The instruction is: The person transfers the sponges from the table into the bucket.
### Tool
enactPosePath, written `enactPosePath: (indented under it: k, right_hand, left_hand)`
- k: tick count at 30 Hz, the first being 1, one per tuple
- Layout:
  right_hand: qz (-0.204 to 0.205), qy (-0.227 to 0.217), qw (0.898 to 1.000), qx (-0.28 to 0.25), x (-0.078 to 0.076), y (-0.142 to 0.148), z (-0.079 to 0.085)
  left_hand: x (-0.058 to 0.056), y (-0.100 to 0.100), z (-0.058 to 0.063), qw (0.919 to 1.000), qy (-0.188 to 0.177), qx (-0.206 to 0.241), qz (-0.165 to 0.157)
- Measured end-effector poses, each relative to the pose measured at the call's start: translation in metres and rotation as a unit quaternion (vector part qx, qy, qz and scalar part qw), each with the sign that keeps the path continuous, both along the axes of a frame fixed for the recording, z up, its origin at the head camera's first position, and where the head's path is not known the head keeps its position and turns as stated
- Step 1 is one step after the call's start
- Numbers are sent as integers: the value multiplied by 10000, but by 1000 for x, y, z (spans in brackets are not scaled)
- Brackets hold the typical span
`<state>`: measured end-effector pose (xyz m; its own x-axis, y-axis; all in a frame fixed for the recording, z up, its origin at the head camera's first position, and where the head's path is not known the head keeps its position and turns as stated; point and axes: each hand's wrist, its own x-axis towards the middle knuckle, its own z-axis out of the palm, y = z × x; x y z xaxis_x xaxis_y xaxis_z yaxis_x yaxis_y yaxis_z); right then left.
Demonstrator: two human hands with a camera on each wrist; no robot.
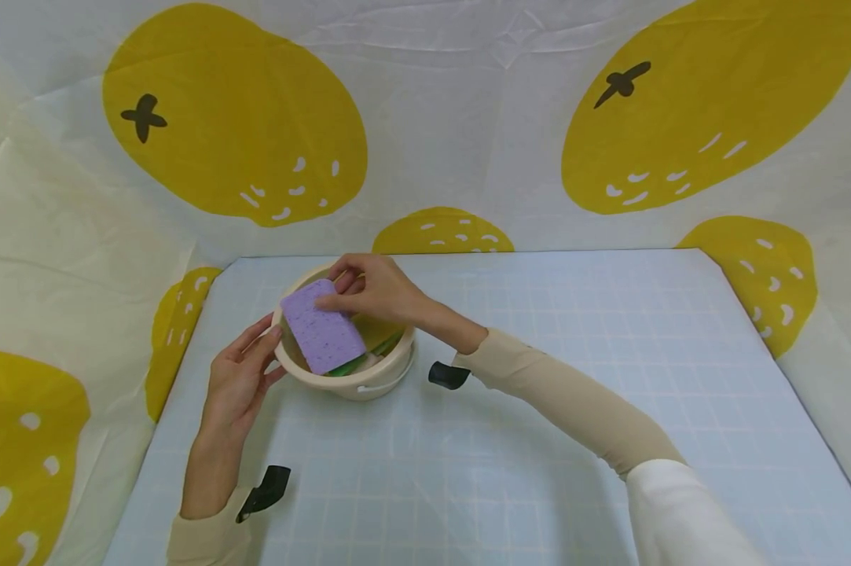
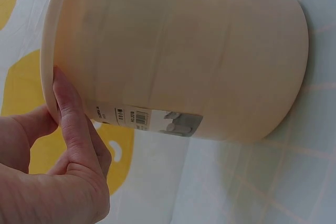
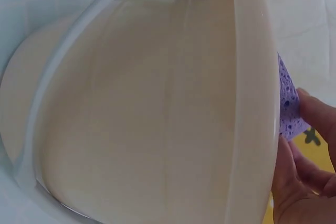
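A cream bucket with a white handle stands upright near the table's back edge, left of centre. My left hand pinches its rim on the left side; the left wrist view shows thumb and finger at the rim, above a printed label. In my right hand a purple sponge is pinched by its upper part, tilted over the bucket's mouth. The right wrist view shows only a corner of the sponge above the rim. Something green and yellowish lies inside the bucket, mostly hidden by the sponge.
The light blue table has a pale grid pattern. A white cloth printed with large yellow fruits hangs behind the table and on both sides. A black wrist mount sticks out below each forearm.
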<state>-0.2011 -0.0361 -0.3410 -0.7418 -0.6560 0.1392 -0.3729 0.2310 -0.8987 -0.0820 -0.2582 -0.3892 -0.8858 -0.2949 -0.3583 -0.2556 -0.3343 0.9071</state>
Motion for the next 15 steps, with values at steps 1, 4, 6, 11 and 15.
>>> enactPosePath:
  k: [1, 4, 6, 11, 15]
  right_hand:
    - [-3, 66, 10000, 27, 0, -1, 0]
    - [-19, 259, 9996, 111, 0, -5, 1]
    - [-5, 346, 9993, 163, 0, -6, 1]
    - [30, 776, 9951, 618, -1, -10, 0]
    - [103, 1091, 9896, 928, 2, -10, 0]
  left_hand:
    - [0, 0, 0, 10000, 7, -4, -16]
    - [0, -1, 0, 10000, 18, 2, -38]
    - [0, -1, 0, 10000, 19, 15, -45]
    - [0, -1, 0, 10000, 13, 36, -64]
    - [0, 0, 1, 10000, -22, 33, -62]
